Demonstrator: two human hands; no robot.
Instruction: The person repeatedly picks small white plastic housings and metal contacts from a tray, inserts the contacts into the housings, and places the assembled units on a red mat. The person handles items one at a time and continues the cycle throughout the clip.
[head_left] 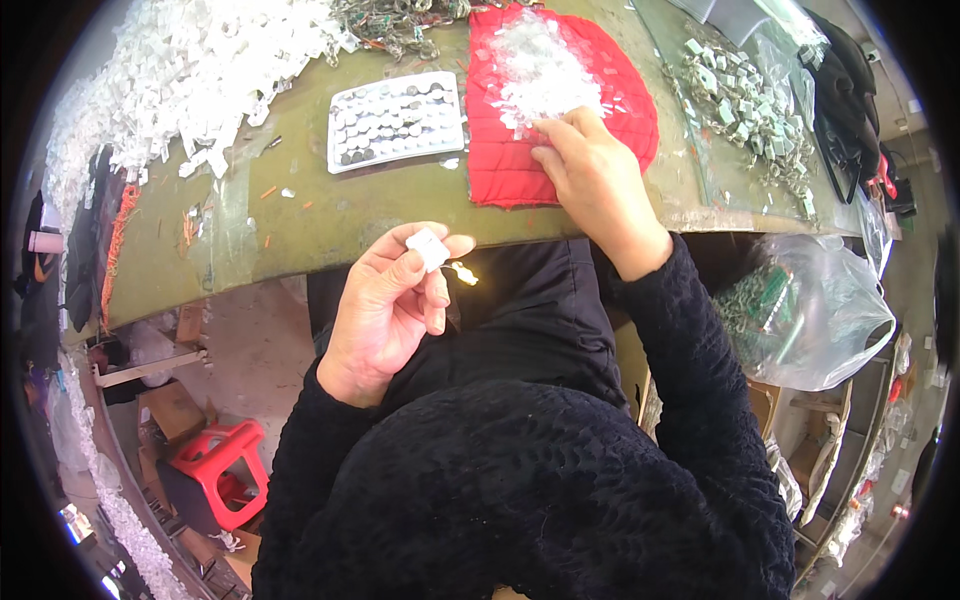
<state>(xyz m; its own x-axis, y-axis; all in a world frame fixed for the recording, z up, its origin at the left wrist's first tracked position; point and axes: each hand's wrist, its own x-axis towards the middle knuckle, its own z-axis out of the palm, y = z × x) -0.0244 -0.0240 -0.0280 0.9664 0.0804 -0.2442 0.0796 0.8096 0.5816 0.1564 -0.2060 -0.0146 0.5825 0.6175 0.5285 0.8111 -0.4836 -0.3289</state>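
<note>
My left hand (385,305) is closed in a pinch on a small white plastic case (428,249), held in front of the table's near edge. From the case hangs a short wire with a glowing yellow light (464,273). My right hand (600,175) is over the red quilted cloth (500,180), at the near side of a heap of small clear and whitish plastic pieces (545,75). Its thumb and forefinger are apart, and no piece shows between them. Left of the cloth lies a white tray (395,160) with rows of button-like round pieces, some white, some dark.
A large heap of white plastic parts (210,70) covers the table's far left. Tangled wired parts (400,25) lie at the back, more green-white wired pieces (745,110) at the right. A clear plastic bag (820,320) hangs below right. A red stool (225,475) stands lower left.
</note>
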